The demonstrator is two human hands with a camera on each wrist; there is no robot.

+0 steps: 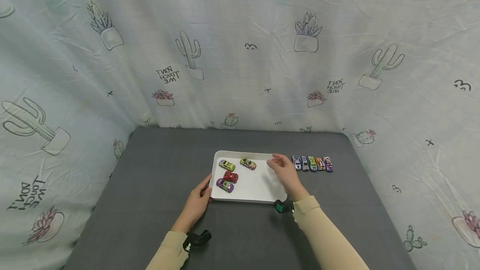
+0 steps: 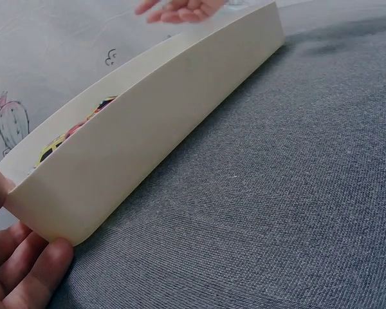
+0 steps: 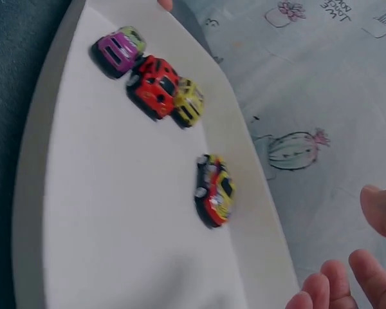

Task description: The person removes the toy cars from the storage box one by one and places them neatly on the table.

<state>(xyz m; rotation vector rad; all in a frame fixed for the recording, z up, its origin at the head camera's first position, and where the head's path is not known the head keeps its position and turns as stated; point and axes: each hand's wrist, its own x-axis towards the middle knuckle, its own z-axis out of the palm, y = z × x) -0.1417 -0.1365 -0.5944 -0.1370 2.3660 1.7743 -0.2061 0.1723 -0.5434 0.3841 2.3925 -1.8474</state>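
A white rectangular tray (image 1: 258, 186) holds several toy cars: a purple one (image 1: 225, 185), a red one (image 1: 230, 176) and a yellow one (image 1: 226, 165) on its left side, plus a yellow-and-red one (image 1: 248, 163) near its back wall. At the tray's left end my left hand (image 1: 197, 203) grips the wall, thumb at the rim and fingers low at the corner in the left wrist view. My right hand (image 1: 283, 173) hovers over the tray's right end, fingers relaxed and spread, holding nothing. In the right wrist view its fingertips (image 3: 334, 283) appear beside the tray wall.
To the right of the tray, several more toy cars (image 1: 312, 163) stand side by side in a row on the grey cloth-covered table (image 1: 168, 157). A pale curtain (image 1: 240, 74) printed with cacti hangs behind the table and along both sides.
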